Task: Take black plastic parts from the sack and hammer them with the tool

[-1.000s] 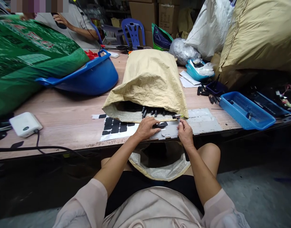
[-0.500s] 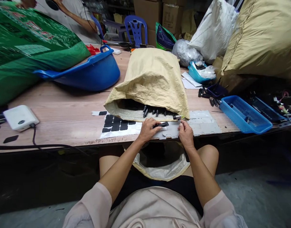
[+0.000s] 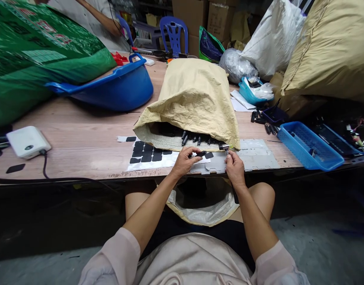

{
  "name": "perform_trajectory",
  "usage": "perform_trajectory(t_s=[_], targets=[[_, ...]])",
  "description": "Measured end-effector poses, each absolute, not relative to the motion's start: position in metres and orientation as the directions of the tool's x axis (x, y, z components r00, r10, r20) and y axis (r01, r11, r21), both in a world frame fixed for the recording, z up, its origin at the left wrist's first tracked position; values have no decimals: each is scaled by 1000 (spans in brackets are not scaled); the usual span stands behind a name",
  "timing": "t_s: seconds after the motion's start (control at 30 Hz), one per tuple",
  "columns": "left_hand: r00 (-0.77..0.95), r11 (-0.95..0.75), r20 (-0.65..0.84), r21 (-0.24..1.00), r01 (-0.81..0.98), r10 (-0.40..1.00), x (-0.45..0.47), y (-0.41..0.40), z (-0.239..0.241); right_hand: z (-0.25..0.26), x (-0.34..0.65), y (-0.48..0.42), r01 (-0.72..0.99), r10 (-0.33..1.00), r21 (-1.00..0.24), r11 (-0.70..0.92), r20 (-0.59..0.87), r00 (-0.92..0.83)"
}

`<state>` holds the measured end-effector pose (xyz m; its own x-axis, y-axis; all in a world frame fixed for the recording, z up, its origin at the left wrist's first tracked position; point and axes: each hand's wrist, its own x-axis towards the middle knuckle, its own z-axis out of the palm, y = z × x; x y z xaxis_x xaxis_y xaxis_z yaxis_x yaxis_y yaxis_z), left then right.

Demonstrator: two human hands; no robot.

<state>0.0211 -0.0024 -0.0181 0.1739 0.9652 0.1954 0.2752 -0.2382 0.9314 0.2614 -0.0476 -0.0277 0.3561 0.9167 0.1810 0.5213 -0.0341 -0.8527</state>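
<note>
My left hand pinches a small black cylindrical part just above the table edge. In my right hand is a small hammer; its metal head points away from me and its dark handle runs down under my wrist. Right behind both hands lies a tan woven sack, its mouth toward me, with several similar black parts inside. Under my hands is a grey flat sheet, and to the left a white sheet with black rounded-square stickers. An open sack sits between my legs below the table.
A blue basin and a large green bag take up the left. Nearer is a white box with a cable. On the right are a blue basket and loose black parts. Another person's arm shows at the far left.
The black part in my left hand has turned, showing a shorter end beyond the fingertips. My right hand keeps the hammer nearly in place. The view has shifted slightly.
</note>
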Motion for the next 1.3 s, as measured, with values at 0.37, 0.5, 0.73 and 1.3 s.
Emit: perform_trajectory(t_s=[0.37,0.5,0.73,1.3], targets=[[262,-331,209,698,634,942,32,-7,-12,-27,262,-48,516,919,-855,-52,161,359],[278,-339,199,648,682,940,34,-6,-13,-26,262,-48,513,919,-857,-52,160,360],[286,-347,201,642,684,937,34,-4,-16,-18,258,-49,491,921,-870,-50,149,359],[272,-309,171,716,625,947,35,-9,-7,10,220,-84,564,938,-816,131,286,196]])
